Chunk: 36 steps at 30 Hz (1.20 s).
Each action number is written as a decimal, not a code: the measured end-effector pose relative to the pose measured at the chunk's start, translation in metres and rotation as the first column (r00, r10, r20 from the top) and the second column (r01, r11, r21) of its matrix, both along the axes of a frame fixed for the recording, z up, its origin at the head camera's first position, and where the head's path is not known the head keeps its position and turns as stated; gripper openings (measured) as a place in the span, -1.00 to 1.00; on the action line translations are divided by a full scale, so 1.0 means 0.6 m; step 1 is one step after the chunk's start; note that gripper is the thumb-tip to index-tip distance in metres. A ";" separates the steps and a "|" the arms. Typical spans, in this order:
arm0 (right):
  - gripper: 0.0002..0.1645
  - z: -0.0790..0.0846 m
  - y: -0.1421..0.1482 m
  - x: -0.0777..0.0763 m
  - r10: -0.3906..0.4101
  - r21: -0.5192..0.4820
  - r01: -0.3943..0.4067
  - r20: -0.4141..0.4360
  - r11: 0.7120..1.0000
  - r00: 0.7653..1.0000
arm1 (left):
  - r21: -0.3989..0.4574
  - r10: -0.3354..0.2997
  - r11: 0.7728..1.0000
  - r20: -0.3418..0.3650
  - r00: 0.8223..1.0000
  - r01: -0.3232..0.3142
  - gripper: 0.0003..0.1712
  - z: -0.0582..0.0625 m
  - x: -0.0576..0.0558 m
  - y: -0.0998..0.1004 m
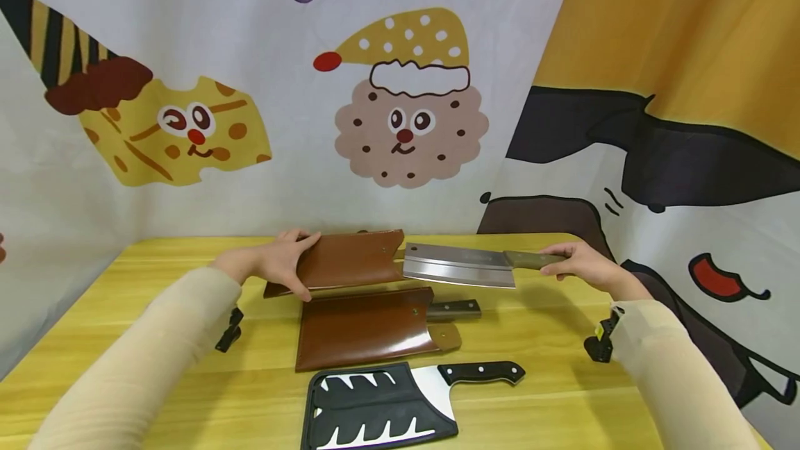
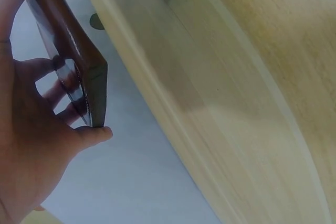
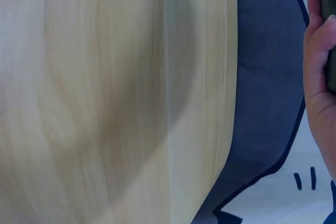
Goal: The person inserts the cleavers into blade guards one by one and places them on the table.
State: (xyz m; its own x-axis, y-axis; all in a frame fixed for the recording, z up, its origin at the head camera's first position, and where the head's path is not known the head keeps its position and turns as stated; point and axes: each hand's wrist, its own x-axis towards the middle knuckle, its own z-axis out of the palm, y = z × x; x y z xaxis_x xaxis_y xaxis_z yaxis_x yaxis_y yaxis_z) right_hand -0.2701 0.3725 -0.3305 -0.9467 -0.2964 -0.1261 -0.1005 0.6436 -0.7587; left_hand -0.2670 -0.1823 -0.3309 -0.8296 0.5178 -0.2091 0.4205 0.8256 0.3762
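Note:
My left hand [image 1: 279, 264] grips the closed end of a brown leather knife sheath [image 1: 350, 259], lifted off the table. In the left wrist view the fingers and thumb curl round the sheath [image 2: 65, 30]. My right hand [image 1: 584, 268] holds a cleaver [image 1: 459, 264] by its handle [image 3: 331, 35], the blade level and pointing left. The blade's front end is at the mouth of the sheath, with nearly the whole blade showing; whether they touch I cannot tell. Below, a second brown sheath [image 1: 362, 332] lies with a knife handle [image 1: 454, 309] sticking out.
Nearest me on the yellow wood-grain table [image 1: 562, 394] lies a black-handled cleaver [image 1: 481, 371] in a black blade guard [image 1: 375, 408]. A white curtain [image 1: 250, 19] with cartoon prints hangs just behind the table's back edge.

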 end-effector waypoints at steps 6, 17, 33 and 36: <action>-0.28 0.000 -0.013 -0.005 -0.011 0.020 0.011 -0.014 1.000 1.000 | 0.000 -0.008 1.000 -0.007 1.000 0.008 0.38 0.004 0.003 0.009; -0.30 0.002 -0.042 -0.012 -0.006 0.038 0.007 -0.028 0.999 1.000 | 0.002 -0.032 0.999 -0.017 0.999 0.032 0.37 0.011 0.010 0.020; -0.32 -0.004 -0.089 -0.019 -0.016 -0.118 0.014 -0.011 0.993 1.000 | 0.023 -0.040 0.999 -0.029 0.999 0.041 0.34 0.015 0.014 0.042; -0.32 -0.008 -0.093 -0.021 -0.015 -0.177 0.016 0.003 0.984 1.000 | 0.027 -0.039 0.999 -0.042 0.998 0.040 0.33 0.017 0.015 0.048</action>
